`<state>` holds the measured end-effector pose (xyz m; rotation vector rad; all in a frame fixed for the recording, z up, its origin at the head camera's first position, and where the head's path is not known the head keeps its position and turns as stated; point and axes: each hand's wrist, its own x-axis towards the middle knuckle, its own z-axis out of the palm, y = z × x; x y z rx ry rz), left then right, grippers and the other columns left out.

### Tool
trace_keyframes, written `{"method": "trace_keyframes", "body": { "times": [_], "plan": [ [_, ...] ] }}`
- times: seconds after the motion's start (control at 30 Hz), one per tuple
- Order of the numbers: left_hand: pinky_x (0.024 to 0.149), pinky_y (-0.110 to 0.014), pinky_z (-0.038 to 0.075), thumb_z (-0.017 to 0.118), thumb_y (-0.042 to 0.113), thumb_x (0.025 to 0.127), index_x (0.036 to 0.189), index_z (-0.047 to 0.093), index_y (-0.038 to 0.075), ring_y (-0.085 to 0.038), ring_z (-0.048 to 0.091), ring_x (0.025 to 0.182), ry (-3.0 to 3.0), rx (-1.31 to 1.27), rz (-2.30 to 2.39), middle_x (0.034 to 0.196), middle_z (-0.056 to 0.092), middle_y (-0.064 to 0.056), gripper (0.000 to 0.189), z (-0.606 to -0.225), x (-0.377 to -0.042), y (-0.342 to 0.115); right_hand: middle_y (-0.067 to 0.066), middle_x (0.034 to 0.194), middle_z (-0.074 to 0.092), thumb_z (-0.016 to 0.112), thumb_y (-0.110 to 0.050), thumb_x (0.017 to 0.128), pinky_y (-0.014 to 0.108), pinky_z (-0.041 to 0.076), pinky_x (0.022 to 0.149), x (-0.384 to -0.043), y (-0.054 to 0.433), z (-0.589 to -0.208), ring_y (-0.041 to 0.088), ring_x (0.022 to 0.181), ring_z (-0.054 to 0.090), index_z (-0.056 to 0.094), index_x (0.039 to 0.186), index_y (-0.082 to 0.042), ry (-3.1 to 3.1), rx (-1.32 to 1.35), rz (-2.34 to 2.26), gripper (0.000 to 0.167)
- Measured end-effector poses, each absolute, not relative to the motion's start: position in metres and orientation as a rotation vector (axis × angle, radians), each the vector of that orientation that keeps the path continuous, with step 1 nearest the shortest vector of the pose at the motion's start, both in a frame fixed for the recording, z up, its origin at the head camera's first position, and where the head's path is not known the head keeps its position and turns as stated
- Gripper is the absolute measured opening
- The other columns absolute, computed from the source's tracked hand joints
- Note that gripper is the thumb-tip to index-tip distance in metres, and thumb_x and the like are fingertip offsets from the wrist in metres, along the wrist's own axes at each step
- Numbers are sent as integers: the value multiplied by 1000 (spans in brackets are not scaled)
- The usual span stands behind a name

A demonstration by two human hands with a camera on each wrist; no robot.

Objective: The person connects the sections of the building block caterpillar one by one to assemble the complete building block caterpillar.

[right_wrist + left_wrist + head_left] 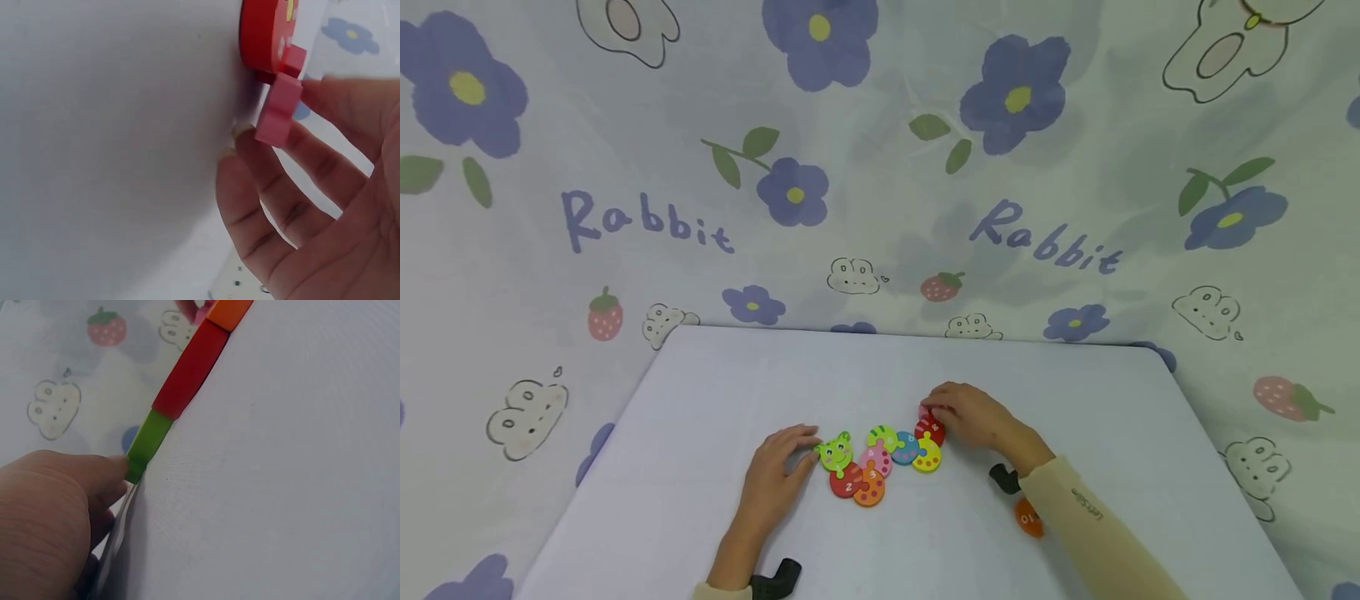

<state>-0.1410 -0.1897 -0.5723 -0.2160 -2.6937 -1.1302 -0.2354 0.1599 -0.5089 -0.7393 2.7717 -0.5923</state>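
Observation:
A row of joined wooden number puzzle pieces forms a caterpillar on the white table. My left hand lies at its left end, with fingertips touching the edge of the smiling green head piece. Behind the head come a red piece, an orange piece, and several more in pink, green, blue and yellow. At the right end, my right hand pinches a pink piece between thumb and fingers. It is right beside the red piece numbered 8, partly hidden by my fingers in the head view.
An orange piece numbered 10 lies apart on the table, close to my right sleeve. Black wrist camera mounts show at both wrists. Beyond the white table hangs a patterned curtain.

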Motion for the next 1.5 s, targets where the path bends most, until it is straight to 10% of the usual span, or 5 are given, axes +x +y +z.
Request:
{"method": "trace_keyframes", "body": {
  "times": [1.5],
  "plan": [
    [116, -54, 40, 80, 9, 94, 120, 74, 16, -26, 52, 138, -2690, -211, -1138, 139, 66, 1, 27, -570, -138, -190, 2, 119, 62, 77, -21, 97, 39, 57, 98, -235, 164, -525, 19, 107, 60, 71, 133, -15, 2820, -442, -797, 36]
  ]
}}
